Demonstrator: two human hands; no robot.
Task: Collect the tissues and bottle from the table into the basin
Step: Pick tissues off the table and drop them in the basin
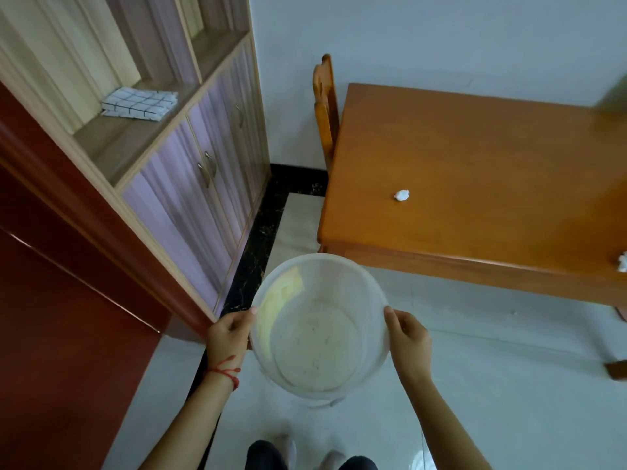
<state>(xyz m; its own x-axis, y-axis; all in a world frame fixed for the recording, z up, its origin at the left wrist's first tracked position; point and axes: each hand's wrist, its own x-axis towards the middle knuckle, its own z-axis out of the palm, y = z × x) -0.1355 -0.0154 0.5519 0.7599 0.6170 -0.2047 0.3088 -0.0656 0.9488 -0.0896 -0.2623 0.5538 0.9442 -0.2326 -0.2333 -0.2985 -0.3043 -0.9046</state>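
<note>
I hold a translucent white basin (339, 266) in front of me above the floor, its inside holding nothing. My left hand (229, 335) grips its left rim and my right hand (409, 337) grips its right rim. Ahead to the right stands an orange wooden table (475, 157). A crumpled white tissue (402, 195) lies near the table's middle. Another tissue (622, 261) shows at the frame's right edge, near the table's front edge. No bottle is in view.
A wooden chair (325, 106) stands at the table's far left corner against the wall. A tall cabinet (190, 184) with a folded checked cloth (139, 103) on its shelf runs along the left. A dark red door (51, 300) is nearest on my left. Pale floor tiles lie below.
</note>
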